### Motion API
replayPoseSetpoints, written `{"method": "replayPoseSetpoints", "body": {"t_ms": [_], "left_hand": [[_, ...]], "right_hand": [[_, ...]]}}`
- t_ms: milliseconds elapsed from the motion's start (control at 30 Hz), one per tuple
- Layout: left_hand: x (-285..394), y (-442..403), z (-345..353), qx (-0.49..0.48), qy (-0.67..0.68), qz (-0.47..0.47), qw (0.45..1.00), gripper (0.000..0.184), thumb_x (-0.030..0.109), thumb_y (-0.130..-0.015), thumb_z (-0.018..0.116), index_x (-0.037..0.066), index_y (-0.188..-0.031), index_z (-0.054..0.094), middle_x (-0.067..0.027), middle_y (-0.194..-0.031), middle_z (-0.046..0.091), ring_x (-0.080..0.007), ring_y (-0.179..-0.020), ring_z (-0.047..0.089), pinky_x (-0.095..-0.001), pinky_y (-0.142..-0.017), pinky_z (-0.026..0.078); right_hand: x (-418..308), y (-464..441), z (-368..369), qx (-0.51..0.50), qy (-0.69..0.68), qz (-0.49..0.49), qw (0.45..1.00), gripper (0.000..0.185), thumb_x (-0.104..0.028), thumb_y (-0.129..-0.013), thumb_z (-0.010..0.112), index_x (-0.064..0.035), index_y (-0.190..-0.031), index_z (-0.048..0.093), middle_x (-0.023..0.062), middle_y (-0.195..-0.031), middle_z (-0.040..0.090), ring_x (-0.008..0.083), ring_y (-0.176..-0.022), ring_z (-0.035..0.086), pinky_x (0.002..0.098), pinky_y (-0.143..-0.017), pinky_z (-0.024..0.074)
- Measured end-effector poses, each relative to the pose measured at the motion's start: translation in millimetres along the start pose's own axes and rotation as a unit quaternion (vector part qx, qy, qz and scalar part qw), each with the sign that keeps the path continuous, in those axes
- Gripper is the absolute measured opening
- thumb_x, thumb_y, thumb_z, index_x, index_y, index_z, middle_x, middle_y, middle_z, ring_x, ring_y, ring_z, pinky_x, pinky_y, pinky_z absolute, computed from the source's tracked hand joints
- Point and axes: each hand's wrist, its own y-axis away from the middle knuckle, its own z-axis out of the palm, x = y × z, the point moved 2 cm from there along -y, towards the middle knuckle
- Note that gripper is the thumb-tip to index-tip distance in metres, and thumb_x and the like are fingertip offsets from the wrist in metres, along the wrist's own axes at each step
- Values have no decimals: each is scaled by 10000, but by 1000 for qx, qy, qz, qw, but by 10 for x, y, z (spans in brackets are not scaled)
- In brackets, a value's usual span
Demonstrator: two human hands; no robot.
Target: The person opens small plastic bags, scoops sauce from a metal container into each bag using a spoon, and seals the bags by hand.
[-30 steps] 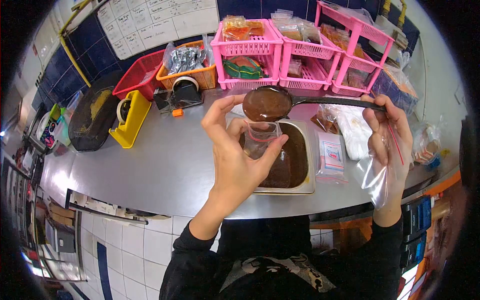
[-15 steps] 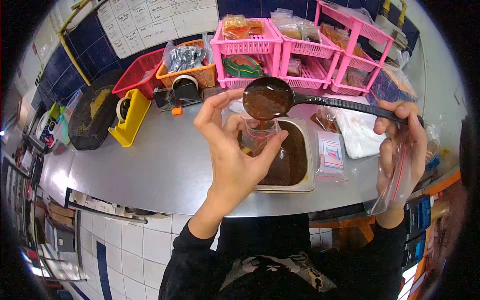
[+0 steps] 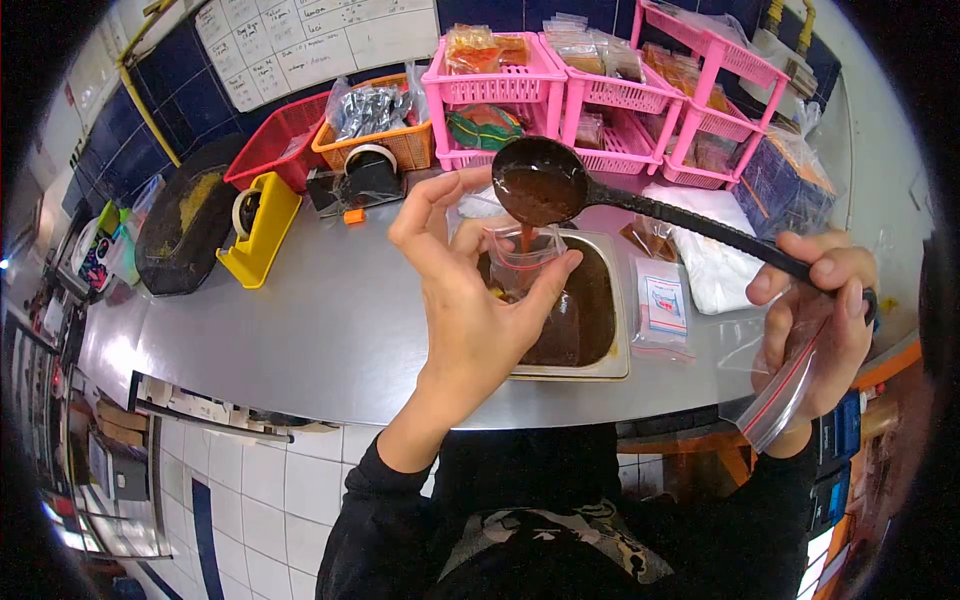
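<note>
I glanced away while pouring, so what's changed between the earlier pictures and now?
The right hand has moved outward to the right and down, tilting the ladle: its bowl is slightly higher, its handle end lower. Brown liquid now runs from it into the small bag. Nothing was newly grasped or let go. The left hand and the metal pan stayed about put.

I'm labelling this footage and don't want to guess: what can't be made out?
- Bottom of small bag: head view, behind the left hand.
- Floor of steel tray: head view, under brown liquid.
- Top of whiteboard: head view, cut off by upper edge.
- Print on white packet: head view, too small.
</note>
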Motion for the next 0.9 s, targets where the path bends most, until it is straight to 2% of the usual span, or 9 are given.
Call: {"method": "replayPoseSetpoints", "body": {"t_ms": [333, 400, 433, 533, 600, 667, 700, 767, 900], "left_hand": [[20, -44, 17, 6, -6, 15, 1000, 812, -54, -655, 746, -15, -1230, 174, -183, -1222, 317, -218, -960, 536, -263, -713, 503], [12, -52, 14, 1, -17, 19, 1000, 847, -72, -643, 752, 20, -1245, 163, -170, -1225, 309, -224, -946, 545, -274, -746, 507], [12, -56, 13, -4, -28, 24, 999, 886, -91, -630, 757, 56, -1260, 152, -156, -1228, 301, -229, -931, 555, -285, -779, 511], [37, -62, 6, -8, -36, 26, 999, 887, -96, -624, 756, 45, -1256, 151, -157, -1232, 279, -236, -938, 548, -280, -768, 512], [36, -73, 6, -9, -40, 31, 999, 885, -98, -624, 753, 44, -1255, 149, -157, -1234, 270, -235, -946, 544, -279, -765, 511], [42, -84, 18, -10, -43, 36, 998, 884, -101, -625, 750, 42, -1255, 147, -157, -1236, 261, -235, -954, 540, -277, -763, 511], [58, -88, 28, 0, -46, 43, 998, 848, -94, -631, 742, 11, -1238, 159, -168, -1233, 285, -234, -964, 532, -277, -748, 508], [66, -90, 33, 10, -50, 51, 997, 813, -86, -637, 733, -21, -1221, 171, -179, -1231, 310, -234, -974, 525, -276, -734, 504], [44, -81, 25, 3, -2, 11, 1000, 828, -103, -624, 719, -8, -1223, 155, -190, -1238, 314, -233, -948, 546, -281, -714, 498]], "right_hand": [[-25, 109, 150, -51, 52, -79, 994, 257, -311, -947, 426, -59, -929, 476, 192, -993, 539, 255, -659, 607, 187, -354, 384], [-15, 124, 161, -82, 86, -140, 983, 305, -290, -973, 343, -19, -909, 467, 227, -940, 525, 283, -614, 619, 353, -603, 533], [-15, 123, 147, -82, 85, -140, 983, 305, -290, -973, 343, -19, -909, 467, 227, -940, 525, 283, -614, 619, 353, -603, 533], [-46, 132, 117, -169, 131, -191, 958, 259, -220, -968, 375, -5, -869, 480, 234, -959, 542, 307, -669, 647, 326, -571, 549], [-70, 167, 143, -147, 117, -176, 966, 235, -185, -951, 427, 12, -846, 503, 234, -960, 560, 326, -699, 656, 335, -579, 561], [-28, 158, 133, -198, 105, -247, 943, 189, -139, -917, 496, 25, -829, 528, 232, -969, 571, 339, -712, 657, 360, -590, 569], [-43, 157, 142, -206, 112, -258, 937, 83, -42, -830, 576, 28, -797, 546, 230, -989, 577, 339, -720, 659, 369, -600, 575], [-108, 130, 148, -232, 145, -267, 924, 67, -16, -779, 600, 26, -796, 552, 223, -980, 587, 330, -719, 659, 356, -579, 570], [-75, 121, 141, -282, 196, -329, 880, 152, 18, -672, 644, 18, -804, 567, 209, -946, 613, 309, -718, 659, 324, -531, 547]]}}
